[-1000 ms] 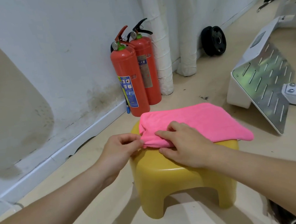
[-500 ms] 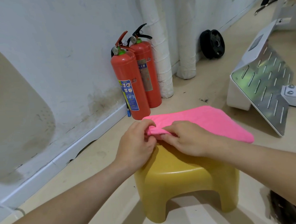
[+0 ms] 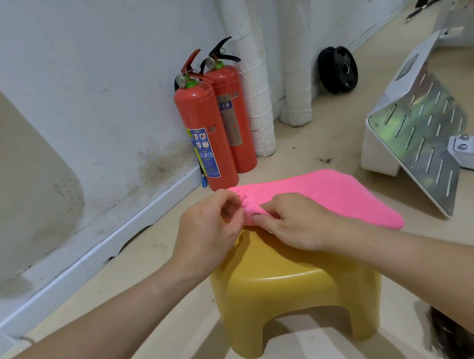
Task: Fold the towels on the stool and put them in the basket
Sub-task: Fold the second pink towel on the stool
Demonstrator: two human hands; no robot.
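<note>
Head view: left hand and right hand still pinch the pink towel, its corner bunched tighter than before

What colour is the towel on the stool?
Bright pink fabric towel, seen clearly in the head view.

The towel lies on the stool, extending right of and beyond both hands. The left hand and right hand grip its near-left corner. Two fire extinguishers stand beyond the left hand. A slotted panel sits right of the right hand.
</note>
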